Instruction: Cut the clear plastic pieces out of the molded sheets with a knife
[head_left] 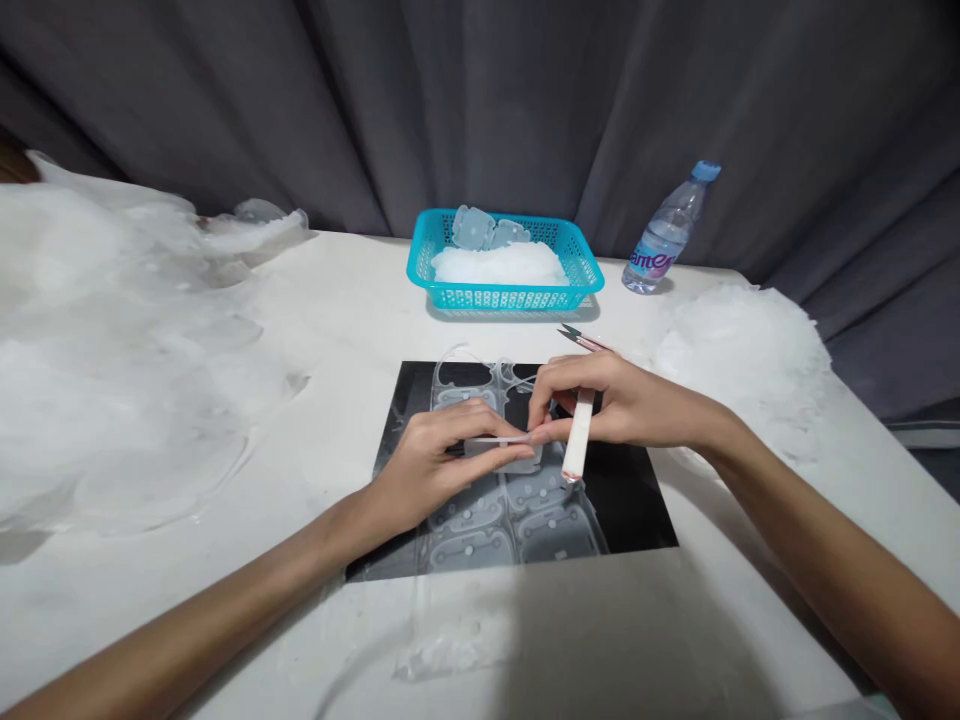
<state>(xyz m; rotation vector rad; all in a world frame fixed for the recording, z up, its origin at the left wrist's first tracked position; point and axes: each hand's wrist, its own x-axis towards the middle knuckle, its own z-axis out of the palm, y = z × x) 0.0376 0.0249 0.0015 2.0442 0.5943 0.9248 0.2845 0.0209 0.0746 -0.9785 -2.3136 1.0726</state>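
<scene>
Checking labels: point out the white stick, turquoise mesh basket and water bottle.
White stick (578, 436): head view, exposed shaft.
Turquoise mesh basket (506, 298): head view, front wall.
Water bottle (669, 231): head view, mid-body.

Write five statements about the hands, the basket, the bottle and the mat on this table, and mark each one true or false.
1. The left hand pinches a thin plastic piece between thumb and fingers. True.
2. The right hand holds nothing. False: it holds a white stick, its lower end pointing down.
3. The turquoise basket stands to the left of the bottle in this view. True.
4. The bottle has a red cap. False: its cap is blue.
5. The mat below the hands is black. True.
</scene>
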